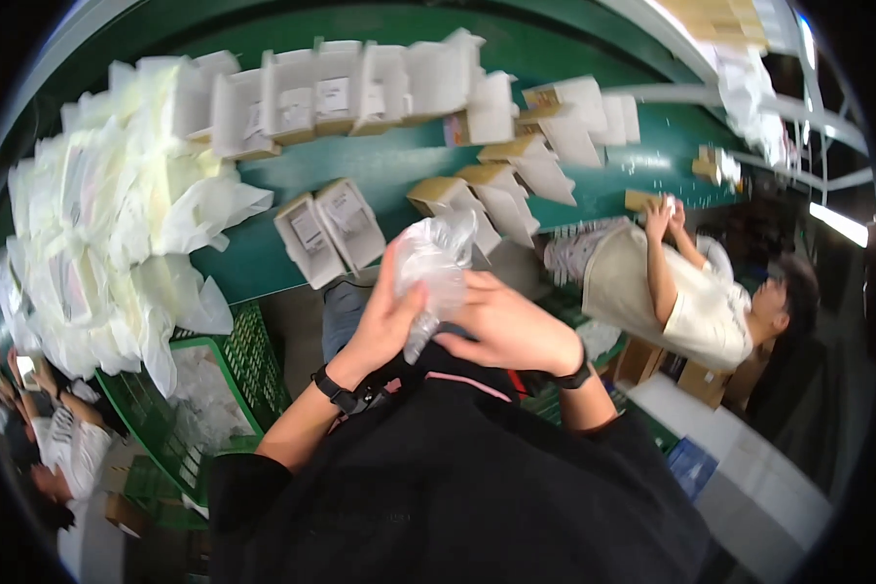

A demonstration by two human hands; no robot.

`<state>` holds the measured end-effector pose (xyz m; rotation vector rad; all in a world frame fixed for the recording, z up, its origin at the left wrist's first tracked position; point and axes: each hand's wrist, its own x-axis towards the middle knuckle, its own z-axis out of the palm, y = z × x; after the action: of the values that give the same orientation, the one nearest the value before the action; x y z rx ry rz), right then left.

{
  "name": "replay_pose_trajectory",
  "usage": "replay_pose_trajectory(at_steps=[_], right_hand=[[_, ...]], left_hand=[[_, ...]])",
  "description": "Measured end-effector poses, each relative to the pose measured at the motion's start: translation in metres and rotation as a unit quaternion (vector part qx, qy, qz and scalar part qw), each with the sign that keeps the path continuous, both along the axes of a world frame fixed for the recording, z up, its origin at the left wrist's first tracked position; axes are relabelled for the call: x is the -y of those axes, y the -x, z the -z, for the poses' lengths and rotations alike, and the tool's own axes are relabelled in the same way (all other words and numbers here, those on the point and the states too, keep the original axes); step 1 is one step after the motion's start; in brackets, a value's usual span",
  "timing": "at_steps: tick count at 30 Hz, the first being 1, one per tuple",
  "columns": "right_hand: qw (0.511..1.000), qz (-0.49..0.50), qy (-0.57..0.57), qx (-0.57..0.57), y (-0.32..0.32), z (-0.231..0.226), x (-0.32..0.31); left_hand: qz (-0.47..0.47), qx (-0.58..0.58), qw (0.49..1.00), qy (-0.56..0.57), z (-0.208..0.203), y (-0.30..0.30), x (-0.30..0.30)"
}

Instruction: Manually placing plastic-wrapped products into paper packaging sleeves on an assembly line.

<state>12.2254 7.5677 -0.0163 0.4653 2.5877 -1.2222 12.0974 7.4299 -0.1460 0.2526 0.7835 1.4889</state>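
Observation:
In front of my chest, my left hand (387, 323) is closed round a crumpled clear plastic bag (436, 261), its thumb pressed on the near side. My right hand (516, 323) grips the same bag from the other side, fingers bent at its edge and partly hidden. Whether anything lies inside the plastic cannot be made out. Just beyond my hands, two open white-lined boxes (329, 232) stand side by side on the green table (273, 282), with pale packets in them.
White-wrapped packages (117, 214) are heaped at the left. Open boxes (336, 92) line the table's far side; more (492, 190) stand right of centre. A green crate (204, 389) holds clear plastic at lower left. A co-worker (696, 302) handles a small box at right.

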Motion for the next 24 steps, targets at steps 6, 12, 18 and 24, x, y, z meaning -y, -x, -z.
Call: replay_pose_trajectory(at_steps=[6, 12, 18, 24], right_hand=[[0.969, 0.128, -0.131, -0.168, -0.020, -0.002, 0.014], [0.893, 0.080, -0.316, -0.310, -0.075, 0.074, -0.002], [0.817, -0.090, -0.442, -0.360, -0.126, 0.010, -0.122], [0.736, 0.263, -0.622, 0.048, -0.167, -0.014, -0.303]], left_hand=[[-0.084, -0.166, 0.969, 0.161, 0.010, -0.019, 0.008], [0.051, 0.167, 0.980, 0.095, -0.014, -0.064, -0.006], [0.171, 0.007, 0.985, -0.033, -0.069, -0.101, -0.039], [0.368, -0.453, 0.799, 0.145, -0.036, -0.092, -0.055]])
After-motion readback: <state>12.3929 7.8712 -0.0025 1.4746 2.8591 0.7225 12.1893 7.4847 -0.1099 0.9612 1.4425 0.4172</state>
